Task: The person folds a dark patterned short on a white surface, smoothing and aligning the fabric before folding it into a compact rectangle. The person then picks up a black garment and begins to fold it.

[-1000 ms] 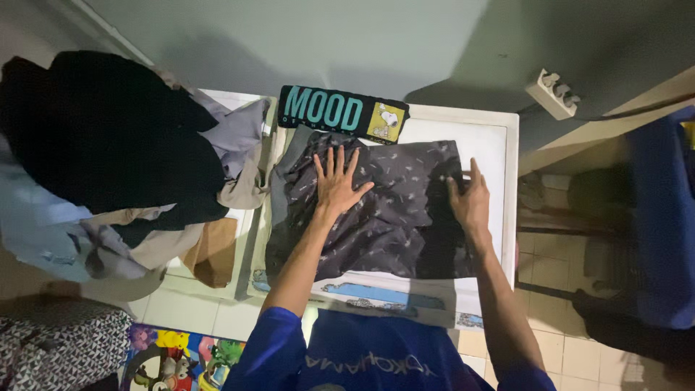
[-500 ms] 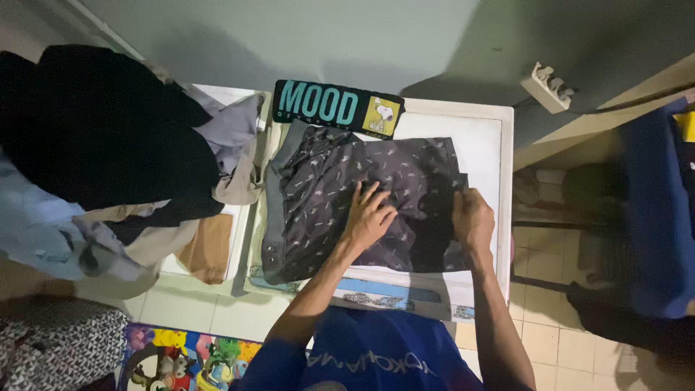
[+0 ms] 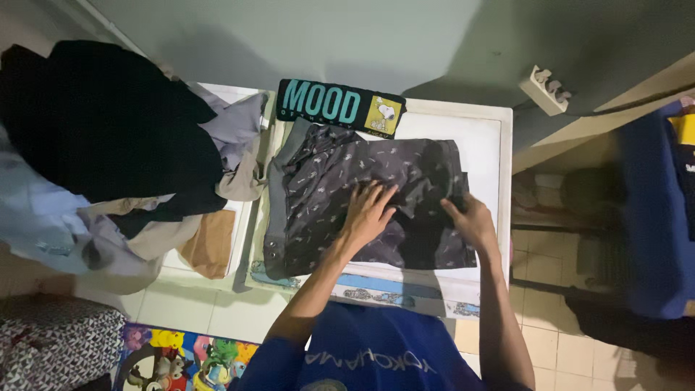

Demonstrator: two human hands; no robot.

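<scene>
The person is leaning over a white table [image 3: 483, 137], working on a dark patterned garment [image 3: 340, 177] that is lying spread across most of its top, from the left edge to near the right edge. The left hand [image 3: 368, 213] is lying flat on the middle of the cloth, fingers spread and pointing toward the far edge. The right hand [image 3: 472, 221] is sitting at the garment's right side, fingers curled and pinching a fold of the fabric near the table's right edge. A folded dark cloth with teal lettering [image 3: 340, 107] is lying along the far edge, touching the garment's top. A heap of dark and pale clothes [image 3: 108, 159] is piling up just beyond the table's left edge.
</scene>
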